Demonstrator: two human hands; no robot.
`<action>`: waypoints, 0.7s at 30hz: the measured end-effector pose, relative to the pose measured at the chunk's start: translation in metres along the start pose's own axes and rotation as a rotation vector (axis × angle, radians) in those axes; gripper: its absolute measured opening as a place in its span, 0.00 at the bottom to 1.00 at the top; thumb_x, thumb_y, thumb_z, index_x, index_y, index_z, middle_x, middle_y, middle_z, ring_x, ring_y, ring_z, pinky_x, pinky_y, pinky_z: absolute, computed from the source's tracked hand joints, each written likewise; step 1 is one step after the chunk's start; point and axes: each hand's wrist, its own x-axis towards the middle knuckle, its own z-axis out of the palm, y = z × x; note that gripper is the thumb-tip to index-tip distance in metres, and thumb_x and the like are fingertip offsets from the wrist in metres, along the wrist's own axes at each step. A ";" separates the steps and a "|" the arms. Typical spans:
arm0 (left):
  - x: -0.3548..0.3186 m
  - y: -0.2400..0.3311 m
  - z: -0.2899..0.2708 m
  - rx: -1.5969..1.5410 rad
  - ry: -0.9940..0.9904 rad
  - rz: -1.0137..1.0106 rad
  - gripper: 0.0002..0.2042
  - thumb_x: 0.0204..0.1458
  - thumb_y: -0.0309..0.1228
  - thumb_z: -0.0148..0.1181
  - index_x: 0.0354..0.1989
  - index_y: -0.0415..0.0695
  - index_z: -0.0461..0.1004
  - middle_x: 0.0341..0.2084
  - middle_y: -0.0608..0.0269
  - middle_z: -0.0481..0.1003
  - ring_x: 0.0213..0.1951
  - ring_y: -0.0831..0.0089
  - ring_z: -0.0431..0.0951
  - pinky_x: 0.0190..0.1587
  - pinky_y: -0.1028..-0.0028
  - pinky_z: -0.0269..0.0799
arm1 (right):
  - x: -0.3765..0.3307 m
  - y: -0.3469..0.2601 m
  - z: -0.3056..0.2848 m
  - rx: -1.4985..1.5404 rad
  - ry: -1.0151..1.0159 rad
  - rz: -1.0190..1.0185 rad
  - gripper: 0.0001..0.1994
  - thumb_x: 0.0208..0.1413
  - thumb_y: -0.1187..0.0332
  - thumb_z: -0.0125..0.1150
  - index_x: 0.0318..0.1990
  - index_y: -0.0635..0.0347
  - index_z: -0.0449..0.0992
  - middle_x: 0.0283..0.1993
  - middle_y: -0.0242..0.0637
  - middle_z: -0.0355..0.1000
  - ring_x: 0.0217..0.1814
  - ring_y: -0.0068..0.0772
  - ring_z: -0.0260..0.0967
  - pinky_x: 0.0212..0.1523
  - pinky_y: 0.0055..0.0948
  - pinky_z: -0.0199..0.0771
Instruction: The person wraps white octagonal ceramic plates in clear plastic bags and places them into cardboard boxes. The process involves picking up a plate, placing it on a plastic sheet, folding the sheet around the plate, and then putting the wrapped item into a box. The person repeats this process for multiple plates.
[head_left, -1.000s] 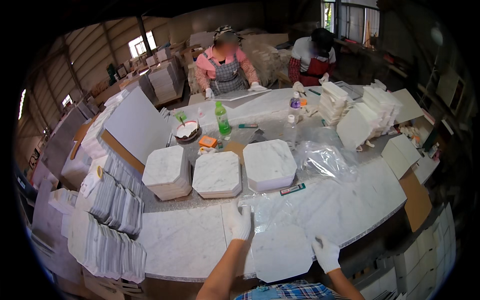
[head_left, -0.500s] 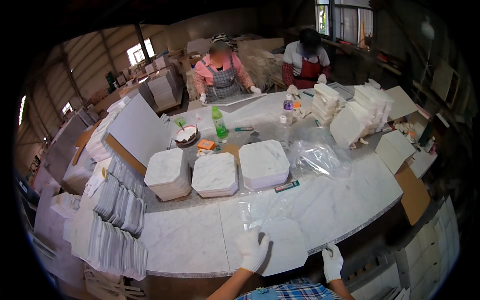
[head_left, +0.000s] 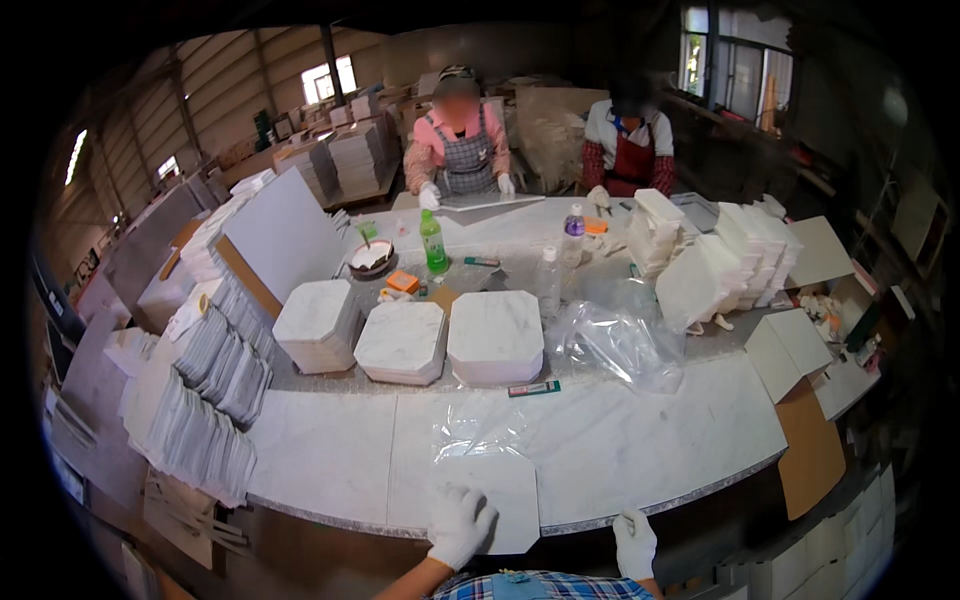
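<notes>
My left hand [head_left: 462, 525], in a white knit glove, rests with its fingers on a pale slab with clipped corners [head_left: 510, 500]. The slab lies flat, its near end reaching past the table's front edge. My right hand [head_left: 634, 545], also gloved, is at that edge to the right of the slab, fingers loosely bent and nothing visible in them. Clear plastic film [head_left: 478, 432] lies at the slab's far side. Beyond it stand three stacks of white marbled tiles with cut corners: a left stack [head_left: 314, 315], a middle stack [head_left: 402, 335] and a right stack [head_left: 495, 330].
Upright thin tiles [head_left: 190, 425] crowd the table's left end; more stacked tiles [head_left: 715, 250] stand at the right. Crumpled plastic [head_left: 625, 340], a small green box [head_left: 534, 388], a green bottle [head_left: 433, 243] and a bowl [head_left: 371, 258] lie between. Two co-workers [head_left: 465, 155] are across the table.
The view has turned slightly, shifting the table leftward. My left hand stays on the slab, my right stays by the edge. The co-worker at right has lowered their head.
</notes>
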 end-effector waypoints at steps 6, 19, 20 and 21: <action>0.051 -0.033 -0.021 0.103 0.158 -0.184 0.14 0.50 0.40 0.66 0.37 0.42 0.76 0.35 0.48 0.75 0.39 0.48 0.75 0.43 0.51 0.69 | 0.040 -0.028 0.020 -0.139 -0.171 -0.197 0.18 0.62 0.65 0.63 0.55 0.66 0.75 0.44 0.46 0.79 0.40 0.29 0.76 0.44 0.30 0.77; 0.190 -0.100 0.022 0.237 0.052 -0.484 0.33 0.46 0.59 0.64 0.47 0.38 0.78 0.46 0.44 0.76 0.50 0.46 0.74 0.57 0.55 0.66 | 0.156 -0.119 0.202 -0.619 -0.509 -0.098 0.37 0.59 0.42 0.55 0.64 0.68 0.69 0.58 0.60 0.73 0.60 0.56 0.72 0.58 0.48 0.71; 0.191 -0.100 0.035 0.080 0.054 -0.503 0.31 0.48 0.57 0.64 0.47 0.38 0.78 0.47 0.45 0.76 0.51 0.46 0.73 0.58 0.55 0.65 | 0.170 -0.098 0.206 -0.661 -0.465 -0.169 0.38 0.59 0.43 0.55 0.66 0.68 0.66 0.59 0.61 0.72 0.61 0.59 0.71 0.59 0.49 0.70; 0.196 -0.092 0.054 -0.100 0.049 -0.506 0.30 0.49 0.55 0.64 0.47 0.38 0.78 0.48 0.45 0.75 0.51 0.46 0.72 0.59 0.56 0.65 | 0.182 -0.082 0.215 -0.709 -0.425 -0.249 0.39 0.58 0.43 0.56 0.68 0.67 0.63 0.60 0.63 0.71 0.62 0.61 0.69 0.59 0.50 0.70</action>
